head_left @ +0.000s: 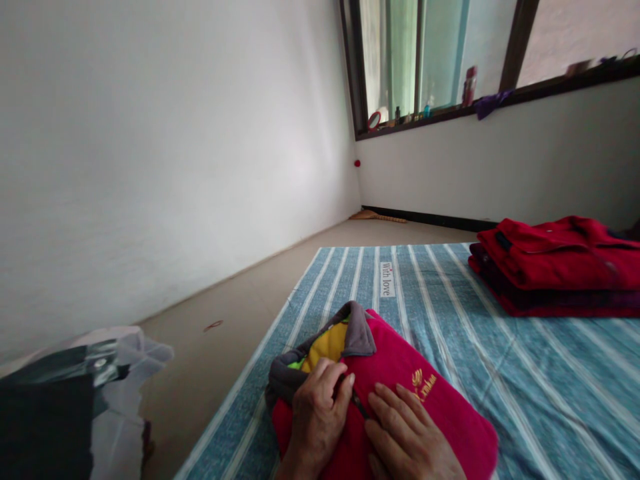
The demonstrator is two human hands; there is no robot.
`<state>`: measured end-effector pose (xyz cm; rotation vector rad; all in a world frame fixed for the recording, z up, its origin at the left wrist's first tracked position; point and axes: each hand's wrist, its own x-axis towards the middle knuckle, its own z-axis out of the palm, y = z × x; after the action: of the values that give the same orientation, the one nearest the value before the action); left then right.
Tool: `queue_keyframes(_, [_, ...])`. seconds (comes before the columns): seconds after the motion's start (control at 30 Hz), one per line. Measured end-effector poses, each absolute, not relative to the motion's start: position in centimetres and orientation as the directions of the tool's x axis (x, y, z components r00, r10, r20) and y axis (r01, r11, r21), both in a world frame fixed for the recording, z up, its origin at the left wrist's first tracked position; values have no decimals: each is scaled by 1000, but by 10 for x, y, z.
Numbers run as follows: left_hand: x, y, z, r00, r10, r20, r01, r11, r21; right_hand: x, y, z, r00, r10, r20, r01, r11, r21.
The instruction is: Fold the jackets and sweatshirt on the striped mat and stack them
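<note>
A folded pink fleece jacket (395,347) with a grey collar, a yellow inside and gold embroidery lies on the striped blue bedspread (420,287). My left hand (320,407) is at the jacket's front opening just below the collar, its thumb and fingers pinched on the zipper. To the right, my right hand (410,427) rests flat on the jacket's front, fingers stretched out beneath the embroidery. The dark zipper line shows between the two hands; its lower part is hidden by them.
A stack of folded red and dark clothes (560,267) sits at the right of the bedspread. Clear plastic and a black item (50,413) are at the lower left. A white wall (175,133) runs along the left. Bottles and a mirror (374,120) line the windowsill.
</note>
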<state>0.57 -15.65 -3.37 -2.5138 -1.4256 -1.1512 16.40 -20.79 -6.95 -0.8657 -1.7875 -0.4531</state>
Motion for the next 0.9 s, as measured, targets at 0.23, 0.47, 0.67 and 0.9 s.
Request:
queue_keyframes(0.23, [5, -156, -34, 314, 736, 600, 767, -569, 297, 163, -208, -68, -182, 345, 921, 743, 662, -101])
queue_keyframes(0.47, [5, -160, -20, 320, 740, 592, 750, -580, 319, 177, -219, -42, -313, 458, 832, 702, 702, -123])
queue_keyframes(0.67, [-16, -177, 4, 237, 725, 647, 741, -566, 363, 206, -215, -37, -153, 651, 744, 770, 550, -323])
queue_keyframes(0.9, [-66, -223, -21, -101, 807, 582, 782, -297, 548, 253, -189, -49, 63, 924, 377, 713, 223, -665])
